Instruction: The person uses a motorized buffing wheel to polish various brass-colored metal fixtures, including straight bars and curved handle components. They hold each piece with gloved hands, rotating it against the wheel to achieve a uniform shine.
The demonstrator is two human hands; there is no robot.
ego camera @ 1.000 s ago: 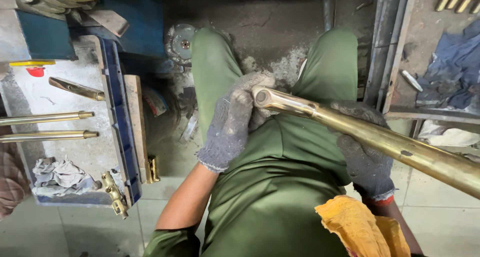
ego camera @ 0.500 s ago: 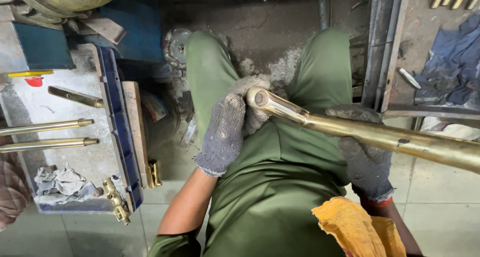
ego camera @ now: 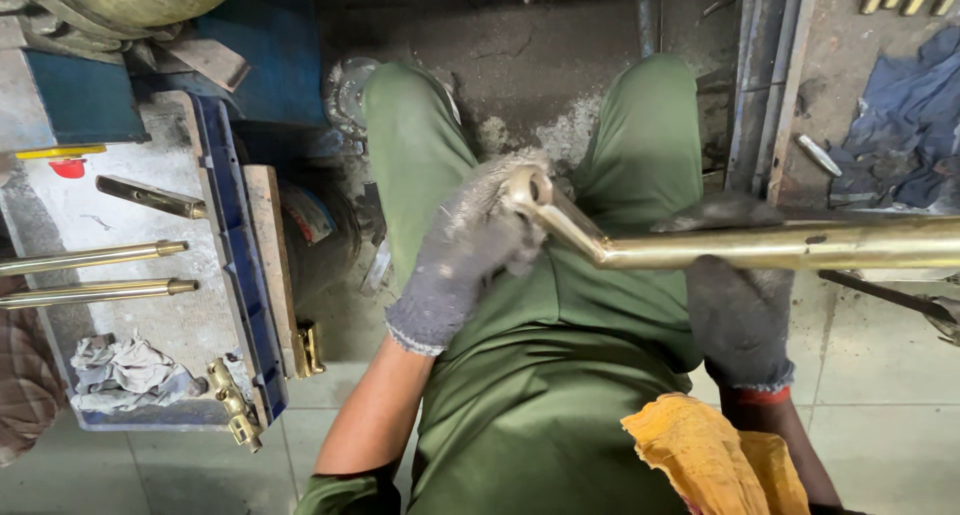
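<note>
Brass tube (ego camera: 780, 243): long axis near horizontal across the lap, bent tip toward the left knee, far end cut off at the frame's right edge. Left hand (ego camera: 465, 250), grey glove: fingers wrapped over the bent tip, hiding it partly. Right hand (ego camera: 738, 305), dark glove: fingers closed around the shaft. Yellow cloth (ego camera: 715, 455) on the thigh.
</note>
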